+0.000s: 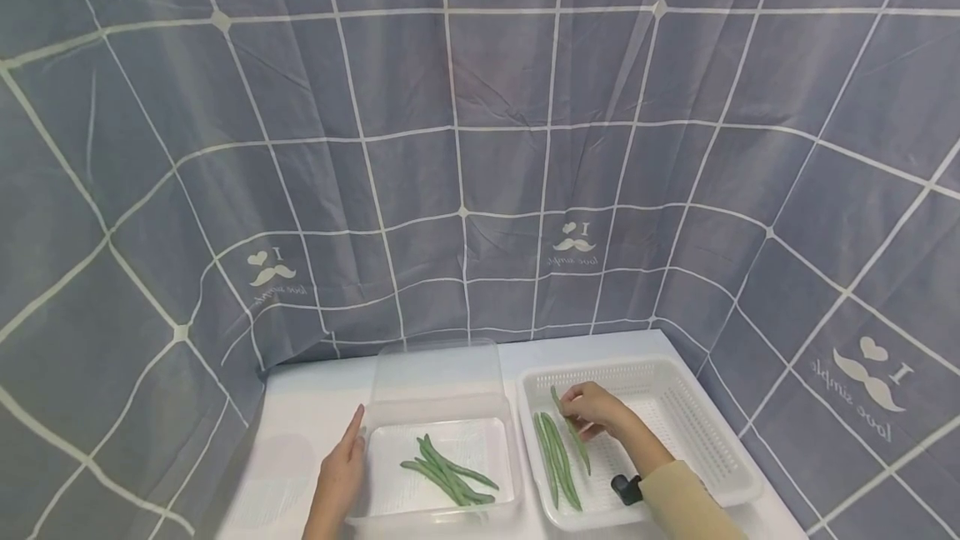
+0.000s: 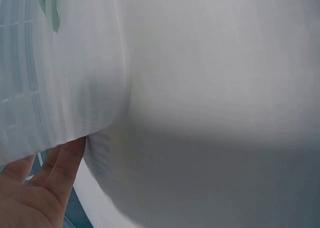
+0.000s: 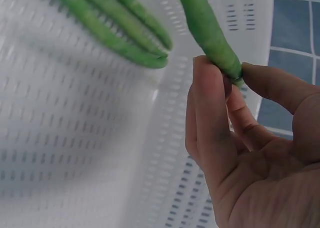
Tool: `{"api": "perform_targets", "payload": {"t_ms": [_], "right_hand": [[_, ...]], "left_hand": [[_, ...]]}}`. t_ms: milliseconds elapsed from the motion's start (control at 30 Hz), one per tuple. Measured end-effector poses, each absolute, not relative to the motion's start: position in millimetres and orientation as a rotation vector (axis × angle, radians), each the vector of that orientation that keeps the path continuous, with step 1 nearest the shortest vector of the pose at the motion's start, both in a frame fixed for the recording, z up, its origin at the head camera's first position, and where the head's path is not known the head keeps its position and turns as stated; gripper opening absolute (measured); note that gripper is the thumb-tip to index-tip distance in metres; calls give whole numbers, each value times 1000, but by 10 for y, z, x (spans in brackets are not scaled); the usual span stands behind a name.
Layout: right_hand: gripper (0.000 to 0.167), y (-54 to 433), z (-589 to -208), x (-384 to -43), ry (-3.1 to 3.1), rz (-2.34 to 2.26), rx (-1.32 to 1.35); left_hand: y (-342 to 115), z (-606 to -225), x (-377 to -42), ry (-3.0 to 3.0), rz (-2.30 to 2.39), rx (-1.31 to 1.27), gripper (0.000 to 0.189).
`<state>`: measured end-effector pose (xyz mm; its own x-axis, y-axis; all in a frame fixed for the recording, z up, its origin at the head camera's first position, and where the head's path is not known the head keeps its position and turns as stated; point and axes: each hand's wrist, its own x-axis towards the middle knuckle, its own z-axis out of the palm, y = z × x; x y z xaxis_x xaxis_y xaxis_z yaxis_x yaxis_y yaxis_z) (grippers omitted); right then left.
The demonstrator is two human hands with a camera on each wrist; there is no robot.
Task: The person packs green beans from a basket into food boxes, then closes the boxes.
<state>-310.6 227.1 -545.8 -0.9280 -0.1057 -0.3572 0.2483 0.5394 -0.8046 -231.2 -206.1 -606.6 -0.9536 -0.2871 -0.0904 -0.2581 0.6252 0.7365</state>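
My right hand point(image 1: 592, 408) pinches one green bean point(image 3: 212, 35) near its end, between thumb and fingertips, over the left part of a white perforated basket point(image 1: 712, 448). Beside it in the basket lie 3 more green beans point(image 1: 557, 461), side by side. On the left, my left hand point(image 1: 341, 469) rests against the side of a clear plastic box point(image 1: 512, 440). Its fingers are fairly straight, and in the left wrist view the fingertips point(image 2: 75, 145) touch the box wall. Several green beans point(image 1: 450, 473) lie crossed in a loose pile on the box bottom.
Behind the box a clear lid point(image 1: 438, 369) stands up at its far edge. Box and basket sit side by side on a white table point(image 1: 292, 407). Grey checked curtain point(image 1: 495, 173) hangs around the back and both sides. A small black device point(image 1: 626, 488) is at my right wrist.
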Motion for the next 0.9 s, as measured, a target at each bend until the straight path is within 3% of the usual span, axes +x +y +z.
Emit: {"api": "perform_targets", "payload": {"t_ms": [533,900], "right_hand": [[25,1624,-5023,-3148,2255,-1509,-166],[24,1203,-5031,-3183,2154,-1527,-222]], "left_hand": [[-2054,-6042,-2331,-2797,-1274,479,56],[-2059,-6042,-2316,-2801,-1260,470,55]]}}
